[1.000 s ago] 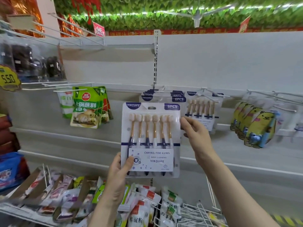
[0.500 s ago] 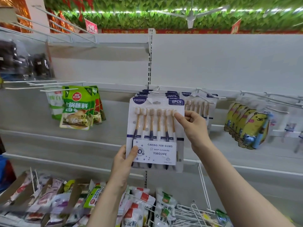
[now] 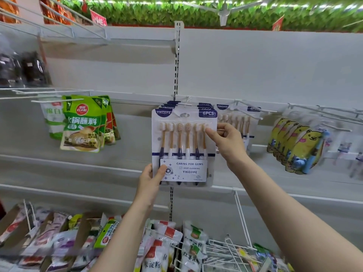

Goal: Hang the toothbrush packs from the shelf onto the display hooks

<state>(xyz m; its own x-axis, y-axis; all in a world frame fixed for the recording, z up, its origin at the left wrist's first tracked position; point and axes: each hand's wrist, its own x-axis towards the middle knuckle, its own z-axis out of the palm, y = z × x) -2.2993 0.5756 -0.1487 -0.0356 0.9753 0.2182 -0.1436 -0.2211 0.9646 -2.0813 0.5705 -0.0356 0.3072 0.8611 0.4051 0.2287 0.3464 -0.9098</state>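
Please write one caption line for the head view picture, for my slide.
Two hands, left hand and right hand, hold a six-piece toothbrush pack at a display hook with matching packs.

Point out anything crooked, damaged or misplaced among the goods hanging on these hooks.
Nothing stands out. The toothbrush pack held by the left hand and right hand sits straight before the hung packs; the green sauce pouches and yellow bear packs hang in overlapping rows.
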